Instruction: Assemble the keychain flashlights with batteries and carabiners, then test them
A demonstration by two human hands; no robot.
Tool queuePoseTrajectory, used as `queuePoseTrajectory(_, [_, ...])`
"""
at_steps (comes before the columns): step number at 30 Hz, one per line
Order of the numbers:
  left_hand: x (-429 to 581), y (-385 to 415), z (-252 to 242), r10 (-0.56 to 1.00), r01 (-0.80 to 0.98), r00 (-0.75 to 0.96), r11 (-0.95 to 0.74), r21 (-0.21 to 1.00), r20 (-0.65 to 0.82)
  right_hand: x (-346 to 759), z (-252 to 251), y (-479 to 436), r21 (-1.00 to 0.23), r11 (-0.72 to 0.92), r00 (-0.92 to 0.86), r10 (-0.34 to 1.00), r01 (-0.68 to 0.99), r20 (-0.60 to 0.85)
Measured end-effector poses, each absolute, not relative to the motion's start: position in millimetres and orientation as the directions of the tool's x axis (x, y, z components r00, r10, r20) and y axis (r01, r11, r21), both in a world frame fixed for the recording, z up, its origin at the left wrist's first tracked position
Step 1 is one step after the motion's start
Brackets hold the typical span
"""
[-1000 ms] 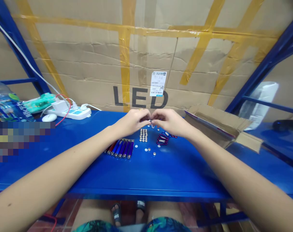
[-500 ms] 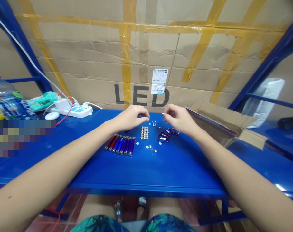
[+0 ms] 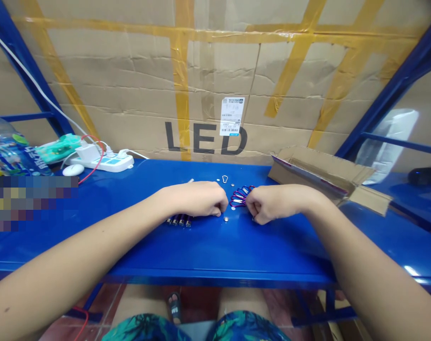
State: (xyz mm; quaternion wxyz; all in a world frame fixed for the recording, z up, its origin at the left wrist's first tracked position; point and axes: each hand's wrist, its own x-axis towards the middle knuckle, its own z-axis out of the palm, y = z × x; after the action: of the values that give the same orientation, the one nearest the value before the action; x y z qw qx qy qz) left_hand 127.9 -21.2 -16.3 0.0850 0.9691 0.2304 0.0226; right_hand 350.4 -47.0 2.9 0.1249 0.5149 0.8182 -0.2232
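Observation:
My left hand point(image 3: 204, 199) is closed, fingers curled down over the spot where the button cells stand, and hides them. A thin pale tip point(image 3: 190, 180) sticks out behind its knuckles; I cannot tell whether the hand holds it. Under the left wrist show the metal ends of several pen-shaped tubes point(image 3: 182, 221). One loose button cell point(image 3: 226, 219) lies just right of the left fingertips. My right hand point(image 3: 270, 203) is pinched, with a tiny dark bit at its fingertips too small to name. It is beside a fan of coloured carabiners point(image 3: 239, 196), partly covering them.
A silver carabiner point(image 3: 224, 179) lies farther back on the blue table point(image 3: 215, 255). An open cardboard box point(image 3: 308, 173) stands at the right. At the left are a power strip point(image 3: 114, 162), a white mouse-shaped item point(image 3: 73, 170) and a bottle point(image 3: 16, 151). A large carton point(image 3: 137, 94) closes off the back.
Both hands have come down and nearer to me. The left now covers the button cells and most of the tubes; the right has moved beside the carabiner fan. The view has shifted slightly.

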Motion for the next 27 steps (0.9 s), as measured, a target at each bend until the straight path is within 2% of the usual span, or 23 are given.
queuePoseTrajectory(4, [128.2, -24.2, -15.7, 0.48, 0.474, 0.877, -0.863, 0.178, -0.007, 352.5, 5.7, -45.3, -0.306, 0.384, -0.478, 0.806, 0.871, -0.349])
queuePoseTrajectory(7, [129.0, -26.4, -12.5, 0.502, 0.502, 0.864, -0.855, 0.134, -0.031, 355.4, 9.9, -41.8, -0.425, 0.387, -0.493, 0.853, 0.818, -0.171])
queuePoseTrajectory(9, [129.2, -25.0, -9.9, 0.49, 0.484, 0.871, -0.866, 0.123, 0.023, 355.7, 9.5, -37.8, -0.532, 0.404, -0.494, 0.869, 0.744, -0.03])
queuePoseTrajectory(11, [128.7, -21.1, -7.0, 0.469, 0.454, 0.868, -0.883, 0.12, 0.164, 354.3, 5.9, -33.2, -0.65, 0.393, -0.486, 0.873, 0.651, 0.042])
queuePoseTrajectory(14, [127.2, -14.2, -3.6, 0.418, 0.407, 0.791, -0.905, 0.126, 0.446, 349.6, -2.4, -28.1, -0.835, 0.295, -0.466, 0.883, 0.465, 0.053])
queuePoseTrajectory(16, [126.3, -11.7, -2.7, 0.374, 0.36, 0.748, -0.923, 0.138, 0.548, 345.8, -6.8, -27.1, -0.92, 0.227, -0.481, 0.875, 0.319, 0.049])
queuePoseTrajectory(19, [125.9, -11.8, -3.3, 0.344, 0.311, 0.75, -0.937, 0.158, 0.565, 341.8, -10.2, -27.4, -0.968, 0.169, -0.516, 0.855, 0.187, 0.05])
queuePoseTrajectory(27, [128.9, -16.4, -7.7, 0.343, 0.3, 0.734, -0.938, 0.174, 0.587, 342.3, -20.0, -22.4, -0.999, -0.027, -0.601, 0.798, 0.036, -0.043])
